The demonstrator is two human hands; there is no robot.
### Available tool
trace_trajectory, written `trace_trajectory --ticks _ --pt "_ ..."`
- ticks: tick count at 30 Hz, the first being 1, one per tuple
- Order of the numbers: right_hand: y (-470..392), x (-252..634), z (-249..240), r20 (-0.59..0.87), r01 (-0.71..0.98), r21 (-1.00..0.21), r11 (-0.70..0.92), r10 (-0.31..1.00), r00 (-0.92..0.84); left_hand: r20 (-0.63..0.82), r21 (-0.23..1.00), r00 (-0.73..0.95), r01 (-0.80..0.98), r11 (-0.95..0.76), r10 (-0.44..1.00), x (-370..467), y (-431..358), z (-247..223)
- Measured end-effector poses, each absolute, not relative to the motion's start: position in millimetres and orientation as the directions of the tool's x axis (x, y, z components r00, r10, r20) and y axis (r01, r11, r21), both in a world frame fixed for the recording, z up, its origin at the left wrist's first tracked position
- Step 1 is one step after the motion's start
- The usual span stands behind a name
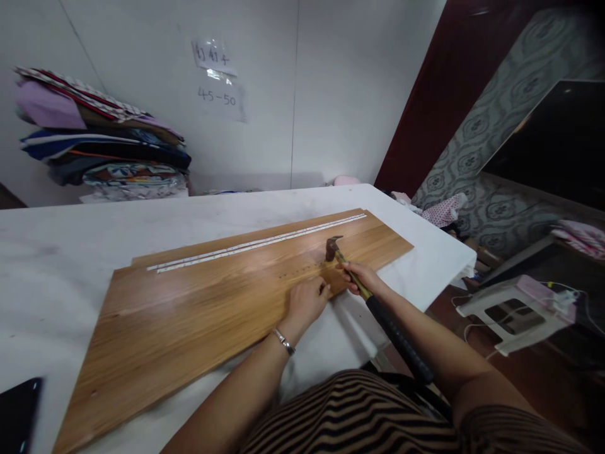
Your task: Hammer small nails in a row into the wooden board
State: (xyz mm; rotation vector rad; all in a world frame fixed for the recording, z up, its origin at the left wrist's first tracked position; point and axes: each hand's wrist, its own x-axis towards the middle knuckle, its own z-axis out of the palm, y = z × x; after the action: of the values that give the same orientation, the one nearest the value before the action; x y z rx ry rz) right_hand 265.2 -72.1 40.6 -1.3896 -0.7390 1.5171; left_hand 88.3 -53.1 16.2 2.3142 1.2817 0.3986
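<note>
A wide wood-grain board [189, 334] lies at a slant in front of me. My right hand [358, 277] is wrapped around the upper handle of a claw hammer [392, 331], whose head is just over the board. Close by, my left hand [306, 299] rests on the board's near part with its fingers curled together; whatever they may pinch is hidden. A short row of small dark dots, which look like nails [305, 271], runs along the wood up to the hammer head. Two pale printed strips [255, 244] lie along the board's far side.
Under the board is a white-topped table [51, 271]. A stack of folded cloth [108, 142] stands at the back left. At the lower left corner sits a dark flat device [19, 410]. To the right, a white plastic stool [520, 309] with cables stands on the floor.
</note>
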Motion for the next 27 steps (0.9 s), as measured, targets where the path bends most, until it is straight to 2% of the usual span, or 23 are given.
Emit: trace_trajectory --ticks 10,19,27 --pt "-68.6 263.9 41.5 -0.43 -0.24 -0.882 -0.406 0.901 0.056 0.073 0.527 0.517 0.706 -0.473 0.853 89.1 -53.1 12.9" --pt "-69.5 262.6 44.4 -0.385 -0.226 -0.903 -0.365 0.921 0.053 0.024 0.524 0.517 0.722 -0.451 0.855 89.1 -52.6 16.0" --pt "-69.0 260.0 40.8 -0.394 -0.211 -0.901 -0.378 0.918 0.039 0.056 0.525 0.515 0.713 -0.464 0.855 88.8 -53.2 14.4"
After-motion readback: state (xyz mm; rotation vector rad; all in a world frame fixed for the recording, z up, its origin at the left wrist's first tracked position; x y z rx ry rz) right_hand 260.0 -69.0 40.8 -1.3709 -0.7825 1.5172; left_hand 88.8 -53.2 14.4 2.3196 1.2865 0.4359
